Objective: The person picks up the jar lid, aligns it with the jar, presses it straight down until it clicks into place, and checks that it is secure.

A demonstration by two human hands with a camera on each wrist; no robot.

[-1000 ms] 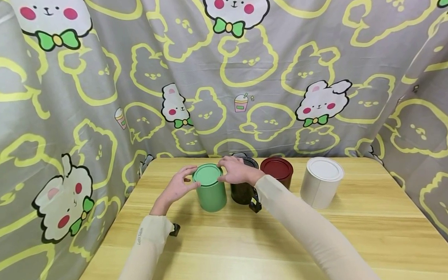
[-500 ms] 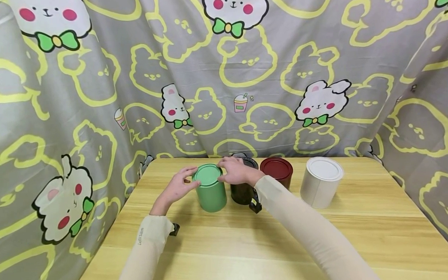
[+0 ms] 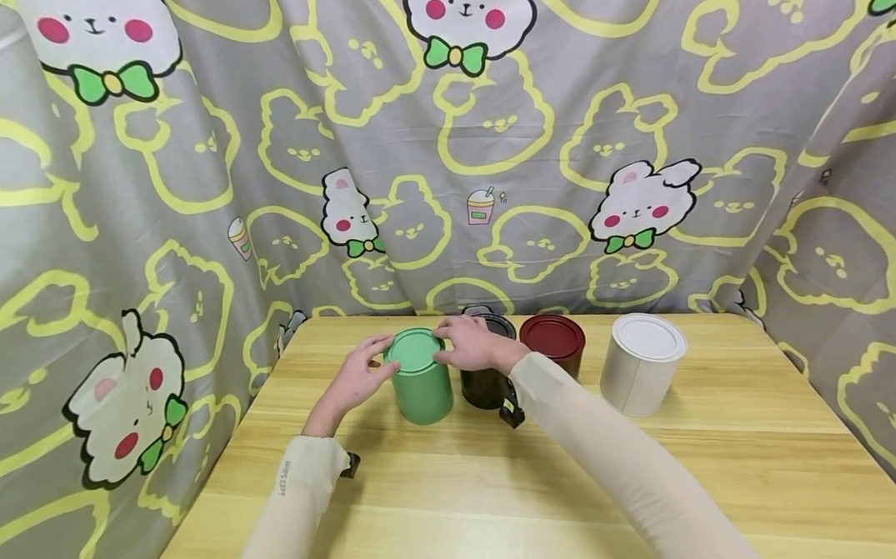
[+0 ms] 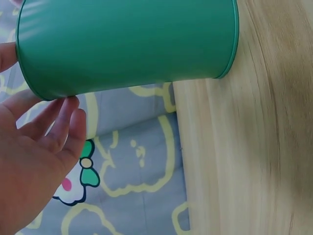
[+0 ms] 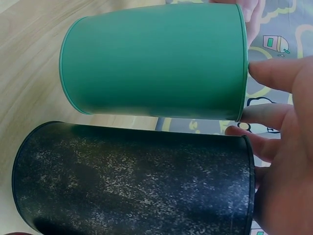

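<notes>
A green can (image 3: 423,397) with a flat lid stands upright at the left of a row on the wooden table. My left hand (image 3: 355,379) holds its top rim from the left, thumb at the near side and fingers behind. Across from it, my right hand (image 3: 473,345) grips the same rim, its thumb on the near edge. In the right wrist view, the lower fingers of that hand lie over the top end of a speckled black can (image 5: 137,176) beside the green can (image 5: 156,61). The left wrist view shows the green can (image 4: 127,44) with fingertips at its rim.
To the right of the black can stand a dark red can (image 3: 554,337) and, past a small gap, a white can (image 3: 643,371). The wooden table (image 3: 502,494) ends at a grey curtain (image 3: 532,142) with cartoon prints behind and at both sides.
</notes>
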